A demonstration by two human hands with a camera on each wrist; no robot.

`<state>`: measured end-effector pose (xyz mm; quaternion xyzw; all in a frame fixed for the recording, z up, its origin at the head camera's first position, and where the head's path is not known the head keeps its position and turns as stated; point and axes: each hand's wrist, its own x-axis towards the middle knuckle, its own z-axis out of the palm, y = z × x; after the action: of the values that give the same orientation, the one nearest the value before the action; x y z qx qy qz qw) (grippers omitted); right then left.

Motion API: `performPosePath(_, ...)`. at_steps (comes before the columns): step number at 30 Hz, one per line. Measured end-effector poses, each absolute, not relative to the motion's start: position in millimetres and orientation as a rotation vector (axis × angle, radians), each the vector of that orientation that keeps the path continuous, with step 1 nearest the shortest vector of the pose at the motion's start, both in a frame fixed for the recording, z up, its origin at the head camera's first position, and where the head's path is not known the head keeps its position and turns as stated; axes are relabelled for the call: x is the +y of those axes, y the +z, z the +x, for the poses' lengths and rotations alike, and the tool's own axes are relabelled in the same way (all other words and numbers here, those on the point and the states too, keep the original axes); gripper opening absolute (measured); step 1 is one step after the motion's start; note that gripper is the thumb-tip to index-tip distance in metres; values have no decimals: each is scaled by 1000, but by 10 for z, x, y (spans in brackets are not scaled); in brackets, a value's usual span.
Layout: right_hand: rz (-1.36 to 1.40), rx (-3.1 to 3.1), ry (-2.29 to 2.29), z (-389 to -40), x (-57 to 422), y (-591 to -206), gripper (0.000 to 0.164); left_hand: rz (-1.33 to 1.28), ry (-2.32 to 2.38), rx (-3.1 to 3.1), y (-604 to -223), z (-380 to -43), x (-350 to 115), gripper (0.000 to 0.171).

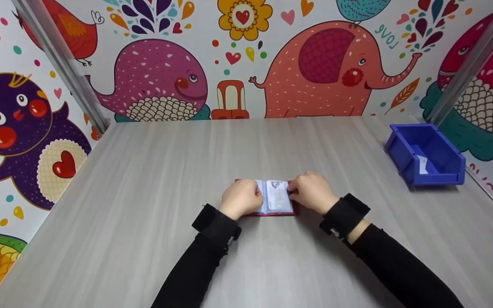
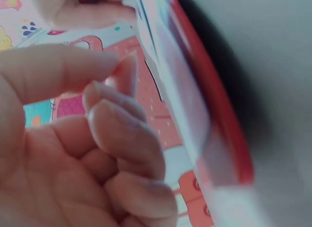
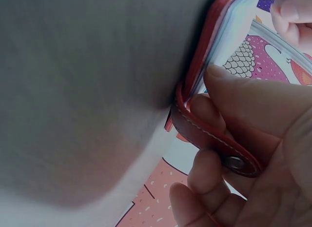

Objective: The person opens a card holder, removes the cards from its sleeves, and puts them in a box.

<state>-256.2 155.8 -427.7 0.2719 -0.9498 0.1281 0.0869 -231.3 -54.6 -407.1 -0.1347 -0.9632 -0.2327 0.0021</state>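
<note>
The right hand pinched the edge of an open red card holder between thumb and finger, its snap strap running across the curled fingers, while the left hand had its fingers bent in and the tips of thumb and forefinger together, just beside the holder's left side. The holder was between the hands at the middle of a pale wood-grain table. A blue bin with a white slip inside stood at the far right, before walls printed with cartoon animals.
</note>
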Motion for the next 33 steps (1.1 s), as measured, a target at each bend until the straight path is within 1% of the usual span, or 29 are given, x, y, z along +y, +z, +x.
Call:
performPosePath(5, 820, -2817, 392, -2563, 1556, -4279, 8, -444, -796, -2989, -4097, -2289, -482, 34)
performPosePath(12, 833, -2813, 392, -2570, 1554, -4287, 9, -461, -770, -2985, -4166, -2278, -444, 34)
performPosePath(33, 825, -2820, 379, -2564, 1549, -4278, 8, -497, -751, -3059, -4195, -2346, -413, 36)
